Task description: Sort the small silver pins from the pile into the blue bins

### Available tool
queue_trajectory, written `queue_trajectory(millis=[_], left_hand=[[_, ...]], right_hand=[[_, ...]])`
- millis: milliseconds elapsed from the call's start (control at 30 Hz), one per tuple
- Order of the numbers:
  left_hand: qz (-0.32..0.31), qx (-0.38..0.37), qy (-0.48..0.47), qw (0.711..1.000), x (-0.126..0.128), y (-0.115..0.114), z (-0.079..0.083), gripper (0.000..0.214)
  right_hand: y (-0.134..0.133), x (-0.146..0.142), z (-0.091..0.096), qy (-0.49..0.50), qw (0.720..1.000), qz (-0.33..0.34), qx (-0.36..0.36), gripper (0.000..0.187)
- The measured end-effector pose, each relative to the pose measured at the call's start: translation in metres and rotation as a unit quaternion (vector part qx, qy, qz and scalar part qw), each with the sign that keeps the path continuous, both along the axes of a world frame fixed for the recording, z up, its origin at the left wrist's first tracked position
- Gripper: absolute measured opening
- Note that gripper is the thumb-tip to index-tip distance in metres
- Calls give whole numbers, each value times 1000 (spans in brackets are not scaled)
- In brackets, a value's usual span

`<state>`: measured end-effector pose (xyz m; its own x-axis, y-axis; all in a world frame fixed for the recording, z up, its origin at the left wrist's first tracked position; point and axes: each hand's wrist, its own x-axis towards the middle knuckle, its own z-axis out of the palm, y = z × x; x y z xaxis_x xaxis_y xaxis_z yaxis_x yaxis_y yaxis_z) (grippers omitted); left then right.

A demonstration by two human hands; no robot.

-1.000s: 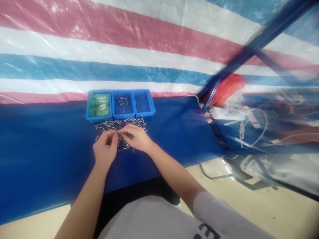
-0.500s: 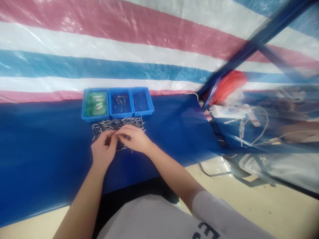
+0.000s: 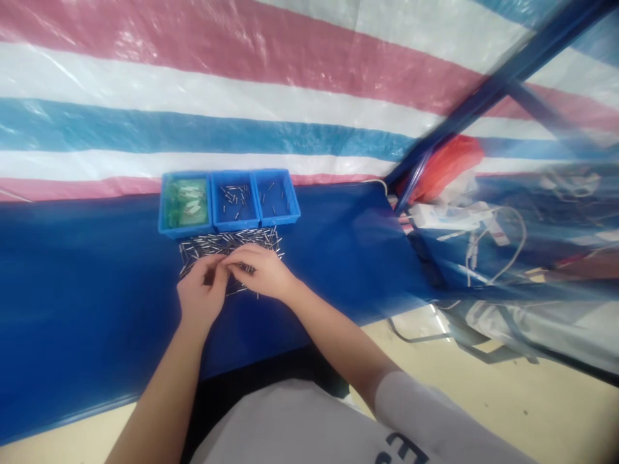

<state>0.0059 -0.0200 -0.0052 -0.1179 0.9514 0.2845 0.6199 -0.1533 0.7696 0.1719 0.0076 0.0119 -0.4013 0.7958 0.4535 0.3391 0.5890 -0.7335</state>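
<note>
My left hand [image 3: 202, 287] and my right hand [image 3: 261, 269] meet fingertip to fingertip over a spread of thin metal pins [image 3: 213, 242] on the blue tabletop [image 3: 97, 296]. Both hands are closed in a pinch. Whatever lies between the fingertips is too small or too hidden to make out. Just beyond the pile stand three blue bins side by side. The left bin [image 3: 186, 231] holds a green bag with pale pieces in it. Several metal pins lie in the middle bin [image 3: 236, 224], and a few more are scattered in the right bin [image 3: 279, 219].
A striped plastic sheet [image 3: 217, 135] hangs behind the table. At the right rises a blue metal frame [image 3: 449, 135], with a red bag [image 3: 447, 167], a white box [image 3: 445, 216] and loose cables [image 3: 520, 241] beyond it, partly blurred.
The view has shifted very slightly. Both hands keep the same pinched pose over the pins, and the bins look the same.
</note>
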Motion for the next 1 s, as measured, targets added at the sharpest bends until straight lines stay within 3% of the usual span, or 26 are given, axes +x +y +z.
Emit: queue_trajectory(millis=[1000], left_hand=[[5,-6,-16,1000,0,-1,-1,22]], right_hand=[[2,1,-6,17,1000,-17,8,13]])
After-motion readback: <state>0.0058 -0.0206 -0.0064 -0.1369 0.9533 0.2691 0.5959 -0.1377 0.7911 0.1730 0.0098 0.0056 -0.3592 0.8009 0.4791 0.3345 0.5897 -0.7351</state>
